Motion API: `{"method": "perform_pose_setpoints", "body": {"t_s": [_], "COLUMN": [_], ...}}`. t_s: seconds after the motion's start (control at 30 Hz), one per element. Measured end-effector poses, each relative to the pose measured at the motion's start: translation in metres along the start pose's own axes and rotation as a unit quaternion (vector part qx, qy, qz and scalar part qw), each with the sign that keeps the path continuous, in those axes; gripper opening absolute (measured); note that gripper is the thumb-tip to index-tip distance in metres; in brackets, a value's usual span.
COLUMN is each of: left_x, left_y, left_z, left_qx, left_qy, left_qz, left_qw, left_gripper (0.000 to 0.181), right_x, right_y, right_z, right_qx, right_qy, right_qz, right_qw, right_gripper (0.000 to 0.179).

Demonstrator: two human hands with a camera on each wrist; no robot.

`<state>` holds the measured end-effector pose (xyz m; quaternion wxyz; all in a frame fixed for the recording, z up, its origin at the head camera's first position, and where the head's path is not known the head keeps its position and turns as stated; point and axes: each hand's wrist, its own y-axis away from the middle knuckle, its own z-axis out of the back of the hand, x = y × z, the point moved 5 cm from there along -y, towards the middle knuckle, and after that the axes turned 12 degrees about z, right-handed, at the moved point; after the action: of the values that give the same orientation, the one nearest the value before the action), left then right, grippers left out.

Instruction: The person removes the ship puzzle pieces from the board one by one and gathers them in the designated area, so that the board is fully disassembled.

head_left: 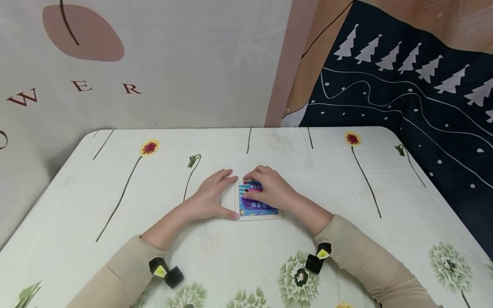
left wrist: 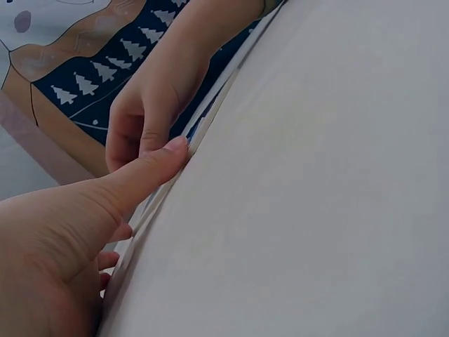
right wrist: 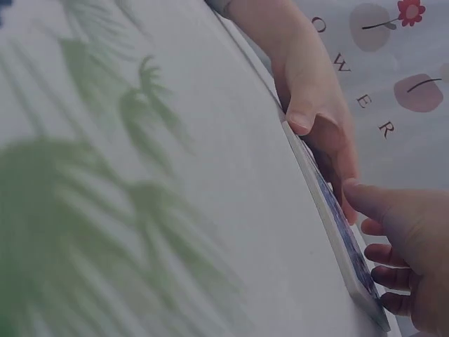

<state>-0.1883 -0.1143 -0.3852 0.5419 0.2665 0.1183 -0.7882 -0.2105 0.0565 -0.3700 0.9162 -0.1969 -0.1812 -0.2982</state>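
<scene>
Flat, pale-edged blue-and-purple picture board [head_left: 259, 210] is braced by the wide-spread left hand [head_left: 209, 196], probably against sliding, though whether anything's pinched by the right hand [head_left: 274, 188] can't be told.

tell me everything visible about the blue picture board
The picture board is flat and squarish, its pale, wood-like rim framing a blue and purple picture with pale circles. It lies on the white cloth. The left hand touches its near left corner with the thumb; the right hand hides its far right corner.

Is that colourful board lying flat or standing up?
Flat: the colourful board shows its picture upward, and its thin edge lies along the tabletop in the right wrist view.
</scene>
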Motion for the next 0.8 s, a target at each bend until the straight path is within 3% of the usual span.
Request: {"method": "perform_pose_setpoints", "body": {"t_s": [0.27, 0.8], "left_x": [-0.0016, -0.0015], "left_y": [0.0016, -0.0014], "left_z": [0.0010, -0.0006], "left_qx": [-0.010, -0.012], "left_qy": [0.000, -0.005], "left_qz": [-0.007, 0.000], "left_qw": [0.9999, 0.9999], "left_gripper": [0.104, 0.103], "right_x": [-0.0003, 0.0044], "right_y": [-0.0025, -0.0021], "right_z": [-0.0067, -0.0087], "right_qx": [-0.005, -0.003], "right_qy": [0.030, 0.035], "right_qz": [-0.010, -0.096], "right_qw": [0.9995, 0.9947], "right_gripper": [0.037, 0.030]}}
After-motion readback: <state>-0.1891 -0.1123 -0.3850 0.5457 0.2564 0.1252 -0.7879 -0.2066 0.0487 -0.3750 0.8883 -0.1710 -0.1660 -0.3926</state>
